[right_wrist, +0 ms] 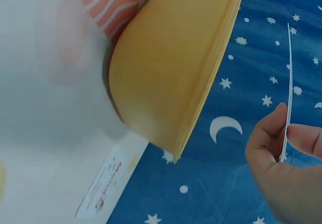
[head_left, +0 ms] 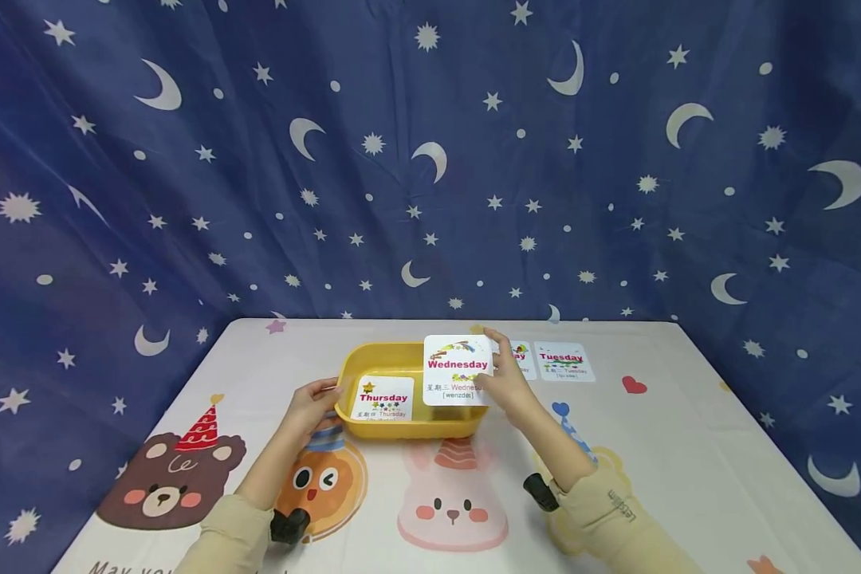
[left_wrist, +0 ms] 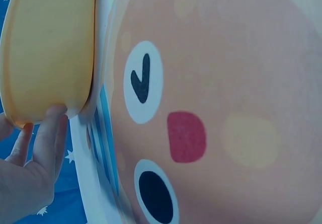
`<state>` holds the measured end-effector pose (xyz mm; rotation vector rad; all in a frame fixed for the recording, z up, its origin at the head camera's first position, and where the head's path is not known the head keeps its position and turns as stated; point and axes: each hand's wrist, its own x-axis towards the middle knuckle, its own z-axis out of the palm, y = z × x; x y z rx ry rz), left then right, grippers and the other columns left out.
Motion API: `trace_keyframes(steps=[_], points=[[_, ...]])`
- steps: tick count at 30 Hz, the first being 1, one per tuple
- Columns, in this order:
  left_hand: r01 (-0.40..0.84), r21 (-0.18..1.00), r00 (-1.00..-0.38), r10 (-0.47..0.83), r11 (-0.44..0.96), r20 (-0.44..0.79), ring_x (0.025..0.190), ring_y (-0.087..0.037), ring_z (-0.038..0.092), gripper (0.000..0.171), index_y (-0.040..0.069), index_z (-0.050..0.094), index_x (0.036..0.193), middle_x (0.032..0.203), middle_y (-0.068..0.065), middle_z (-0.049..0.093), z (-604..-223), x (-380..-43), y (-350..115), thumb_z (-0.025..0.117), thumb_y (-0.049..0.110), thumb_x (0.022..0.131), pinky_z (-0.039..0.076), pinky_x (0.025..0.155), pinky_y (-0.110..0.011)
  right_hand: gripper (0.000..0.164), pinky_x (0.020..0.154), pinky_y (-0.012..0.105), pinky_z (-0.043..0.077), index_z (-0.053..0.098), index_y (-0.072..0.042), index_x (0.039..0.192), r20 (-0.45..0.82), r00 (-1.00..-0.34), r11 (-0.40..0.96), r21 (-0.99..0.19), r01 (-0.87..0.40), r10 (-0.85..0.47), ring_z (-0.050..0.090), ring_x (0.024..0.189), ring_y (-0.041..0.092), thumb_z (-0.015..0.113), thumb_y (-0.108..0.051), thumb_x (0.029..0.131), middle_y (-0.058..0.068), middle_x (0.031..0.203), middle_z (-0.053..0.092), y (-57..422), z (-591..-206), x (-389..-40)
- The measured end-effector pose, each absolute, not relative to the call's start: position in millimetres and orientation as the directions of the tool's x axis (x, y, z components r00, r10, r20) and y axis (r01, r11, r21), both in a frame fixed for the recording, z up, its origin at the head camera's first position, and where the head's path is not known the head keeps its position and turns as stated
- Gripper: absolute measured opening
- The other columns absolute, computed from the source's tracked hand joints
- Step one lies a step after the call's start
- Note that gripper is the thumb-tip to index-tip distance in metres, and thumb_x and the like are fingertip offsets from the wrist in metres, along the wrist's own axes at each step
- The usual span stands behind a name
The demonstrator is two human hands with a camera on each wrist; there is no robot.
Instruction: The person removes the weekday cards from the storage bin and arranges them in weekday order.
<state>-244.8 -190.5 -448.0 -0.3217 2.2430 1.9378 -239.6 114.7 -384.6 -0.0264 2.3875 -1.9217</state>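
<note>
A white square card printed "Wednesday" (head_left: 454,367) is held up over the right end of a yellow plastic tub (head_left: 409,430). My right hand (head_left: 509,384) pinches that card at its right edge, thumb against fingers; in the right wrist view the card (right_wrist: 289,83) appears edge-on. At the tub's left end my left hand (head_left: 312,406) holds the rim and end wall, its fingers (left_wrist: 48,138) against the outside. A "Thursday" card (head_left: 383,397) lies inside the tub, its lower edge hidden by the front wall.
Right of the tub, a "Tuesday" card (head_left: 564,363) lies flat on the table. Beside it is a Monday card (right_wrist: 100,191), partly hidden by my right hand in the head view. A cartoon-printed cloth (head_left: 452,510) covers the table; a blue starry curtain (head_left: 430,239) hangs behind.
</note>
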Motion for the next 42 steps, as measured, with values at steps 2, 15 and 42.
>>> trace_keyframes(steps=[2,15,42], points=[[-0.264,0.956,-0.964,-0.056,0.13,-0.258,0.084,-0.013,0.064,0.045,-0.005,0.04,0.137,0.135,-0.031,0.045,-446.8,-245.5,-191.8,0.05,0.014,0.098,0.061,0.069,-0.027,0.08,0.072,0.022,0.054,0.016,-0.016,0.149,-0.048,-0.998,0.212,-0.977,0.037,-0.047,0.063,0.086,0.019,0.048,0.015,0.082,0.025,0.124,0.05,119.6,-383.2,-239.7],[-0.277,0.952,-0.96,-0.068,0.132,-0.27,0.08,-0.011,0.064,0.043,-0.005,0.041,0.136,0.134,-0.03,0.046,-446.2,-246.7,-192.5,0.05,0.013,0.098,0.06,0.066,-0.024,0.081,0.066,0.016,0.055,0.009,-0.014,0.152,-0.019,-1.0,0.273,-0.962,0.023,0.017,0.062,0.086,0.014,0.045,0.015,0.086,0.031,0.129,0.047,158.5,-381.5,-242.4],[-0.267,0.953,-0.964,-0.051,0.141,-0.262,0.085,-0.014,0.064,0.044,-0.005,0.04,0.137,0.135,-0.03,0.045,-447.6,-244.1,-193.8,0.05,0.013,0.098,0.061,0.071,-0.027,0.082,0.07,0.013,0.055,-0.003,0.0,0.15,-0.216,-0.976,0.091,-0.972,0.219,0.044,0.059,0.076,-0.002,0.047,0.011,0.086,0.028,0.138,0.035,242.8,-415.5,-256.3]])
